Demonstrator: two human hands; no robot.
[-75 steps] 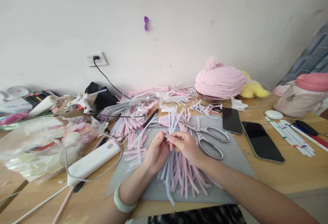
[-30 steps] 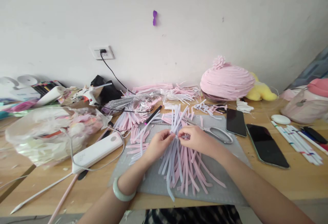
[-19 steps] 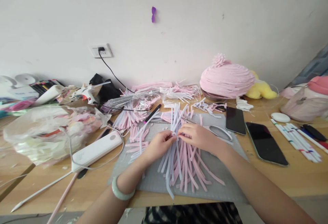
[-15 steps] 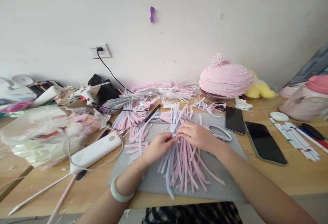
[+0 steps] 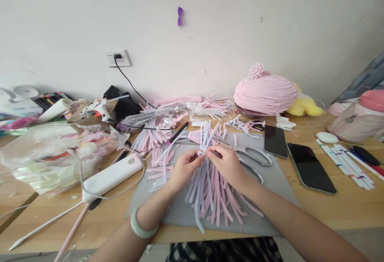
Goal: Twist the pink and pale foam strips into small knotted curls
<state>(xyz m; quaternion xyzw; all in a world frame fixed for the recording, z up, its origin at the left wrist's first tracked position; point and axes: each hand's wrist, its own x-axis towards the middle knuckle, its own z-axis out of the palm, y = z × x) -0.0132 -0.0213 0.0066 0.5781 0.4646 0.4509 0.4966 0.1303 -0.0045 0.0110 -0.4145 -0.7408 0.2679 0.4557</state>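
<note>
Pale lilac fuzzy stems (image 5: 196,198) and pink fuzzy stems (image 5: 223,202) lie fanned over a grey mat (image 5: 255,214). Above them my left hand (image 5: 186,170) pinches a small whitish curled piece (image 5: 200,154), apparently a bent stem. My right hand (image 5: 226,166) meets it from the right, fingertips pinched near the same piece; its exact hold is partly hidden. Silver scissors (image 5: 258,156) rest just beyond my right hand, partly covered by it. Shorter cut stems (image 5: 162,172) lie left of my left hand.
A white glue-gun-like device (image 5: 112,176) with cables and a plastic bag (image 5: 57,158) are on the left. Two phones (image 5: 310,168) and white markers (image 5: 351,166) lie right. A pink wrapped dome (image 5: 265,94) and bagged stems (image 5: 156,116) stand along the wall.
My right hand has turned and shifted slightly down, uncovering more of the scissors. My left hand has moved slightly left and up, and the small curled piece shows more clearly.
</note>
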